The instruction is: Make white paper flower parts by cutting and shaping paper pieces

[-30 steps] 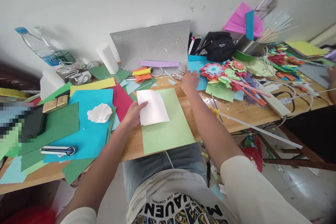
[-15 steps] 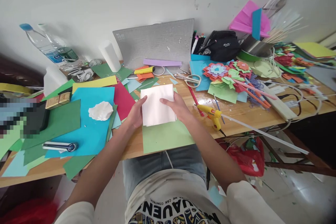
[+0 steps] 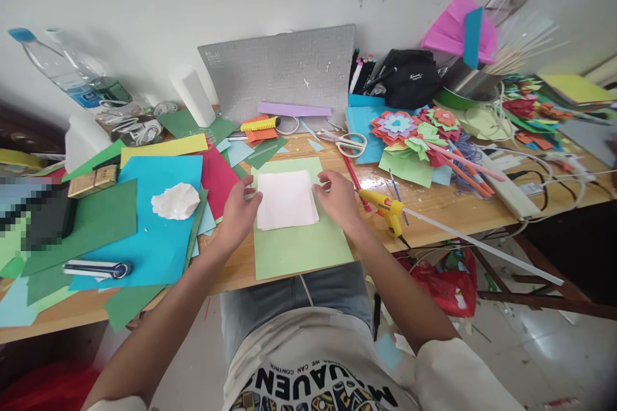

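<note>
A stack of white square paper (image 3: 286, 199) lies on a light green sheet (image 3: 301, 253), its edges slightly uneven at the right. At the stack's left edge is my left hand (image 3: 241, 209), fingers curved and apart, with nothing held. My right hand (image 3: 339, 200) is beside the right edge, its fingers bent and also apart, holding nothing. Both hands are at the sides of the stack, close to its edges.
Left are a blue sheet (image 3: 164, 244) with crumpled white paper (image 3: 176, 201) and a stapler (image 3: 98, 268). Right are a yellow glue gun (image 3: 385, 207), scissors (image 3: 351, 144) and paper flowers (image 3: 396, 126). A grey cutting mat (image 3: 284, 77) leans against the wall.
Both hands have let go of the white stack and moved apart to its sides. The stack now rests lower on the green sheet, whose top edge shows. The view has shifted slightly.
</note>
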{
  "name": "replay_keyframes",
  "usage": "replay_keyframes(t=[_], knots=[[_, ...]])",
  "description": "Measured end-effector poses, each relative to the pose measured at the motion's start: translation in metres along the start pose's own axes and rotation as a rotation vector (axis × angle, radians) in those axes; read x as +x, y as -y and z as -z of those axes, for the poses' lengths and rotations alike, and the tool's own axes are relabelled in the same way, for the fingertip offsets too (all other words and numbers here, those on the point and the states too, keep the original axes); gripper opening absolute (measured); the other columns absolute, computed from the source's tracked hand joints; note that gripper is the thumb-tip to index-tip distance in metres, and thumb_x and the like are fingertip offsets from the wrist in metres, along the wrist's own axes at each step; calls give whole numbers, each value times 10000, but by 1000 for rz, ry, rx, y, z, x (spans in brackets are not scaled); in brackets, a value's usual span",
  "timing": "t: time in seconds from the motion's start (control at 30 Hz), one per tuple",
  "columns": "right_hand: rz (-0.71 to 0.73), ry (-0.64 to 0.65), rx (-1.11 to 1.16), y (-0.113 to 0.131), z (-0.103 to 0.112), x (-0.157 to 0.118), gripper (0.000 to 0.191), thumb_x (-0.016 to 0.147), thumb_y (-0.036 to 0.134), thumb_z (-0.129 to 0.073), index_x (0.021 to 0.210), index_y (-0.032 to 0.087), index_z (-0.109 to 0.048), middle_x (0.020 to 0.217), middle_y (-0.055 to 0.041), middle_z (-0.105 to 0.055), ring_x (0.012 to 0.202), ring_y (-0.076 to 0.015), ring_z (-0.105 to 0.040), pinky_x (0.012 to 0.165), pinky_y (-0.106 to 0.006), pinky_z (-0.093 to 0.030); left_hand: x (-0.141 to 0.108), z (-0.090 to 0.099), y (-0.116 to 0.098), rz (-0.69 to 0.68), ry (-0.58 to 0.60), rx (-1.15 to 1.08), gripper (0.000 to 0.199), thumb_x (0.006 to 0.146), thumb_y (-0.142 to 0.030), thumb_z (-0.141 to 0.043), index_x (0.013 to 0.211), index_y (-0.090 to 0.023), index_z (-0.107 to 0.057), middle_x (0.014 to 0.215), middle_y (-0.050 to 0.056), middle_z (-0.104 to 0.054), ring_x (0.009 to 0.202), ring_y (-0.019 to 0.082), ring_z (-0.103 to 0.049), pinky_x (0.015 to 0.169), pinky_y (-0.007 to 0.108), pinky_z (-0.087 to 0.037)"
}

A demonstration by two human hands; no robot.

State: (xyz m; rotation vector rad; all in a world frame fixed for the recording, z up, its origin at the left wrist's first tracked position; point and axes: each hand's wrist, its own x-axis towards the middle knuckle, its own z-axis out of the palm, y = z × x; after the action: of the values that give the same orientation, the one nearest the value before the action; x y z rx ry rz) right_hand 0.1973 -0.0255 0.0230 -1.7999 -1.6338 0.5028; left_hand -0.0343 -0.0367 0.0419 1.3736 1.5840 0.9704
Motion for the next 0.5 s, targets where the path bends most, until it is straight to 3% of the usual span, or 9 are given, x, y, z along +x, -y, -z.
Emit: replay_keyframes(t=[0.1,0.23,0.5], knots=[[22,61,-68,3,4,-9,150,850,185,-585,945,168,-700,885,-63,-751,778,-193,-683,786,-311,-494,-19,9,1,-6,42,181,551,882,-389,-522,1366,-127,-539,1336,179,-610,1190,290,-607,987,429,-495],[2,131,-90,6,1,-16,192,857,157,-568,962,166,-729,887,-66,-768,802,-196,-702,783,-293,-494,-37,12,2,41,124,217,560,907,-440,-457,1380,-154,-545,1435,137,-567,1299,287,-550,1054,397,-451],[-1,73,-143,6,0,-17,228,862,142,-538,969,166,-737,913,-75,-766,840,-208,-699,802,-297,-478,-39,3,7,-44,192,323,599,908,-454,-423,1402,-134,-537,1395,142,-587,1347,276,-498,1107,399,-392]])
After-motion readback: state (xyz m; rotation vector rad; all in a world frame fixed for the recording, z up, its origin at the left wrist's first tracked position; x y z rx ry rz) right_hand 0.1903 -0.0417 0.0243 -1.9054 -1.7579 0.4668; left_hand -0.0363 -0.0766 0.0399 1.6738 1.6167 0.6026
